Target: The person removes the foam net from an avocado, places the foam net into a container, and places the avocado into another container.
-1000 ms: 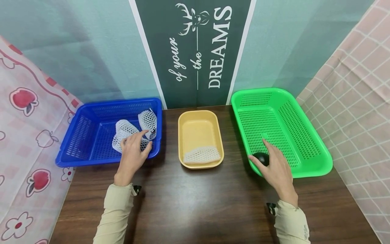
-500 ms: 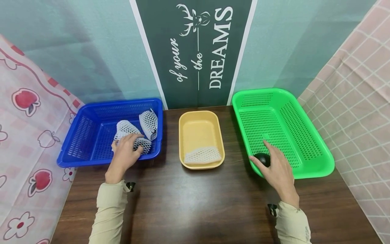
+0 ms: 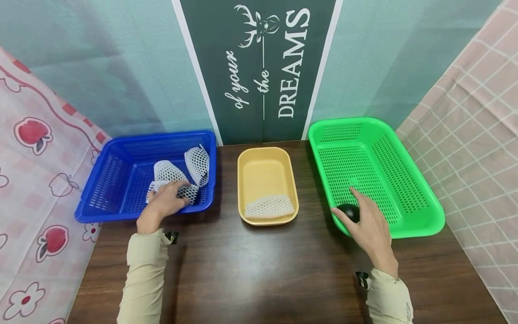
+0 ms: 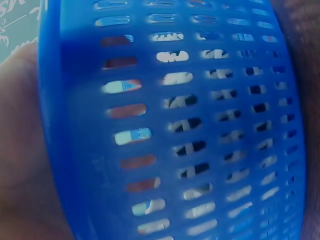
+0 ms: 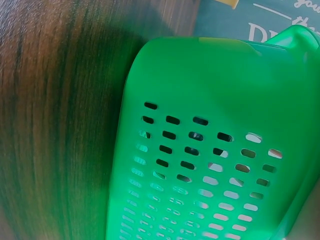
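Observation:
My left hand (image 3: pixel 166 200) reaches into the blue basket (image 3: pixel 91 216) and grips a white foam net (image 3: pixel 189 192). Dark patches show through that net's holes. Two more white nets lie beside it: one net (image 3: pixel 167 170) just beyond, another net (image 3: pixel 197 165) by the right wall. My right hand (image 3: pixel 370 225) is over the near left corner of the green basket (image 3: pixel 430 220). Thumb and fingers spread around a black round object (image 3: pixel 349 211); contact is unclear. Basket walls fill both wrist views, with the blue wall (image 4: pixel 165 125) and green wall (image 5: pixel 210 80) hiding most of each hand.
Between the baskets stands a yellow tray (image 3: pixel 267 150), with a white foam net (image 3: pixel 270 206) at its near end. All three containers sit on a dark wooden table (image 3: pixel 263 274). Fabric hangs behind and on both sides.
My left hand has moved left and toward me from the right part of the blue basket, and now grips the near net, which has shifted slightly left. My right hand has stayed nearly still.

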{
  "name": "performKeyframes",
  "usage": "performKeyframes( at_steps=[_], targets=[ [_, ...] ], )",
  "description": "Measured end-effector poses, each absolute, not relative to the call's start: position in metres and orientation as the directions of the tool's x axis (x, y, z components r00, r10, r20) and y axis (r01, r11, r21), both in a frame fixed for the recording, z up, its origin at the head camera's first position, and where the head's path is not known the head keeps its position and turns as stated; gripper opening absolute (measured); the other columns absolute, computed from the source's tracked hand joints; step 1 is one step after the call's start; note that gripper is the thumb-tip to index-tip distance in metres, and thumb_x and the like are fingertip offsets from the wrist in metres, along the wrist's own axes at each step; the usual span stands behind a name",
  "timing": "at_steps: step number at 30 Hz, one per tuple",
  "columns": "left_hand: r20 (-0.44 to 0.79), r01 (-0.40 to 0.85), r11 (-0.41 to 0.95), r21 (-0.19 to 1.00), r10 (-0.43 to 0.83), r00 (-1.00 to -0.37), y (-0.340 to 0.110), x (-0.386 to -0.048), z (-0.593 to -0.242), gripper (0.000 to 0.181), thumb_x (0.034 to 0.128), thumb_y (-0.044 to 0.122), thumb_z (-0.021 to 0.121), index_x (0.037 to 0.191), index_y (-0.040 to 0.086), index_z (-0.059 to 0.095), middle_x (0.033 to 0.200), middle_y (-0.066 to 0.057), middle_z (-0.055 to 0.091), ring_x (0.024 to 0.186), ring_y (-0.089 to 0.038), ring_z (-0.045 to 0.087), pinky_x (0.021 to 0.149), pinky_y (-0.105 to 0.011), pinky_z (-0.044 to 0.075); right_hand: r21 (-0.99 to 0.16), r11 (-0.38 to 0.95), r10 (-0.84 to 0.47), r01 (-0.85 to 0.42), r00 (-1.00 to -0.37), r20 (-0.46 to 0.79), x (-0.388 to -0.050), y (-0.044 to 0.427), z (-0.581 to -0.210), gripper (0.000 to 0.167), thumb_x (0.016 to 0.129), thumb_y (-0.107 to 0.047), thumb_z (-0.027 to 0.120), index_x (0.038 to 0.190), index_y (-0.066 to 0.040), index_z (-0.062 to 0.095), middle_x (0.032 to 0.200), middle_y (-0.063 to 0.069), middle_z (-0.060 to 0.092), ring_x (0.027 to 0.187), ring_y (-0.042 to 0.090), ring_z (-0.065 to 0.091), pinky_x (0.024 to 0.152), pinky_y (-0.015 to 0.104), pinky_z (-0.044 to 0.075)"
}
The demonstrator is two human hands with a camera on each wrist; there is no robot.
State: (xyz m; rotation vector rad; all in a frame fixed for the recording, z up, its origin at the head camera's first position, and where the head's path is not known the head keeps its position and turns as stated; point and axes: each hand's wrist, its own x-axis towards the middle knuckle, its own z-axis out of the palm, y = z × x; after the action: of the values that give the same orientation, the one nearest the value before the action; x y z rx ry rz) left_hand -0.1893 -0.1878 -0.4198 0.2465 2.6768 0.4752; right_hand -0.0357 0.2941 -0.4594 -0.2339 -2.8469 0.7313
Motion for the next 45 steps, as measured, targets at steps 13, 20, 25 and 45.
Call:
performKeyframes(
  at_steps=[13,20,25,45],
  targets=[
    [-0.451,0.087,0.950,0.301,0.222,-0.864,-0.181,-0.202,-0.417,0.066,0.0823,0.010,0.064,0.146,0.013,0.046,0.154,-0.026,0.037,0.134,-0.053,0.028,0.102,-0.071,0.022,-0.483,0.870,0.196,0.103,-0.970,0.146,-0.035,0.293,-0.459,0.080,0.090,-0.054,0.065,0.154,-0.017,0.036,0.147,0.027,0.046,0.134,0.049,0.041,0.100,0.069,0.035],
    [-0.459,0.080,0.951,0.298,0.216,-0.862,-0.181,-0.207,-0.421,0.070,0.0805,0.005,0.062,0.147,0.014,0.044,0.153,-0.024,0.040,0.135,-0.053,0.028,0.104,-0.069,0.024,-0.483,0.870,0.197,0.101,-0.969,0.152,-0.036,0.294,-0.458,0.079,0.090,-0.054,0.065,0.153,-0.016,0.038,0.147,0.028,0.047,0.134,0.050,0.041,0.100,0.069,0.034],
    [-0.474,0.068,0.953,0.295,0.208,-0.856,-0.181,-0.209,-0.423,0.069,0.0833,0.008,0.064,0.148,0.014,0.043,0.152,-0.025,0.040,0.134,-0.053,0.028,0.104,-0.069,0.025,-0.481,0.872,0.192,0.091,-0.967,0.165,-0.036,0.294,-0.458,0.078,0.089,-0.053,0.066,0.152,-0.016,0.039,0.145,0.028,0.048,0.133,0.050,0.042,0.100,0.069,0.035],
    [-0.497,0.045,0.968,0.248,0.167,-0.852,-0.177,-0.211,-0.429,0.072,0.0858,0.017,0.071,0.150,0.011,0.038,0.153,-0.027,0.036,0.133,-0.053,0.028,0.103,-0.067,0.026,-0.482,0.872,0.192,0.088,-0.967,0.170,-0.036,0.293,-0.460,0.075,0.089,-0.053,0.066,0.150,-0.016,0.043,0.144,0.028,0.050,0.132,0.050,0.043,0.100,0.068,0.035]
  ],
)
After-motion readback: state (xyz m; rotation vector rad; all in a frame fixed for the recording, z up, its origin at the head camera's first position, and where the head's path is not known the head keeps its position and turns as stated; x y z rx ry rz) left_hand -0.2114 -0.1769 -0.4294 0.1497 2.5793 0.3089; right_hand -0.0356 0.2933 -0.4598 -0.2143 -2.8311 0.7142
